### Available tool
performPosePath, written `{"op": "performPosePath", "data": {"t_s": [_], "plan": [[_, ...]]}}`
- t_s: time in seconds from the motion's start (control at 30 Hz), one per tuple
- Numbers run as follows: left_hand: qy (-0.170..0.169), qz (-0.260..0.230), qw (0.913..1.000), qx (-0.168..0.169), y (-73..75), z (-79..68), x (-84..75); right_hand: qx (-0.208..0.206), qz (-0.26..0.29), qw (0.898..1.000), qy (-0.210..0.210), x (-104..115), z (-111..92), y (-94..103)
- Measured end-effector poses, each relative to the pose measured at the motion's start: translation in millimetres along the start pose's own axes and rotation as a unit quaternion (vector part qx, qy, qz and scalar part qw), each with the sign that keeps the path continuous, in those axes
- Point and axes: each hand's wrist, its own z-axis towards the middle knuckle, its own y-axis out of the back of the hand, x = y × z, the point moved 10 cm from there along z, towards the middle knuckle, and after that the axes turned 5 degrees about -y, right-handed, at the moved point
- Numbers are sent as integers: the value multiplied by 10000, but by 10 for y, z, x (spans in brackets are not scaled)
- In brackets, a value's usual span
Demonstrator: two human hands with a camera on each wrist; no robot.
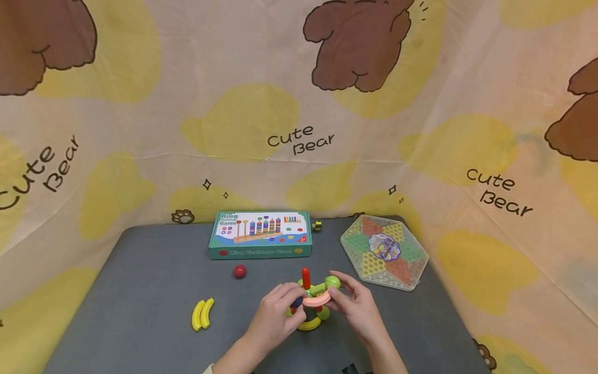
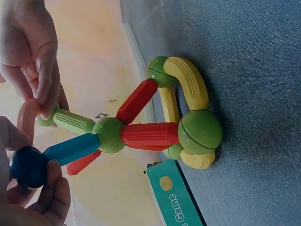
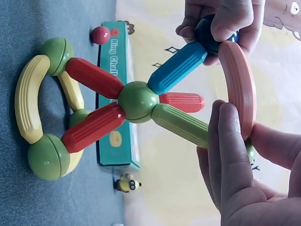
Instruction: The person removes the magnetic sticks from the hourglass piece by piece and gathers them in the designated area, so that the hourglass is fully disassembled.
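A toy frame of sticks and balls stands on the table between both hands. Its base has yellow curved sticks (image 3: 29, 99) joined by green balls. Red sticks (image 3: 94, 77) rise from there to a central green ball (image 3: 138, 101). A blue stick (image 3: 178, 68), a light green stick (image 3: 181, 125) and another red stick (image 1: 306, 278) spread from that ball. My left hand (image 1: 275, 314) pinches the dark blue ball (image 2: 29, 167) on the blue stick's end. My right hand (image 1: 357, 309) grips the pink curved stick (image 3: 239, 87) by the outer green ball (image 1: 333, 281). The pink stick's other end meets the blue ball.
Two yellow curved sticks (image 1: 202, 314) lie at the left. Behind them are a red ball (image 1: 240, 271) and a green game box (image 1: 260, 252). A small yellow figure (image 1: 317, 226) stands beside the box. A hexagonal board (image 1: 385, 253) lies at the back right.
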Motion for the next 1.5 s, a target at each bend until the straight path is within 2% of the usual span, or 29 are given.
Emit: {"op": "performPosePath", "data": {"t_s": [0.27,0.37,0.5,0.67,0.8,0.87,0.93,1.0,1.1,1.2,1.27,1.33,1.4,1.5], "plan": [[695,-630,9955,115,-37,-15,99,-49,-56,9999,-67,-14,9,26],[982,-956,9905,137,-53,-31,146,-88,-40,9999,-102,-25,18,39],[1382,-1485,9791,139,-72,-44,227,-112,-4,9999,-114,-29,26,42],[2124,-2121,9533,335,-123,-80,369,-80,34,9999,-117,-27,21,38],[2749,-2710,9217,385,-147,-134,480,33,78,9999,-132,-27,15,23],[2879,-2999,9089,321,-135,-137,514,46,87,9998,-147,-29,13,20],[2857,-3164,9043,222,-99,-114,540,28,46,9999,-140,-24,14,21],[2774,-3172,9068,109,-41,-84,569,-4,7,9999,-130,-18,17,27],[2604,-2865,9220,-12,67,-41,620,-3,-16,9999,-117,-10,17,34],[2517,-2273,9407,-54,165,-16,709,61,9,9999,-113,-9,6,39],[2436,-1741,9541,-25,215,-2,799,108,19,9999,-100,-6,-3,39],[2389,-1167,9640,48,251,-7,923,145,1,9999,-82,-3,-6,38],[2343,-665,9698,107,281,-29,1078,183,33,9998,-78,-2,-8,32],[2410,-134,9702,186,324,-97,1328,234,59,9997,-65,0,-6,17]]}}
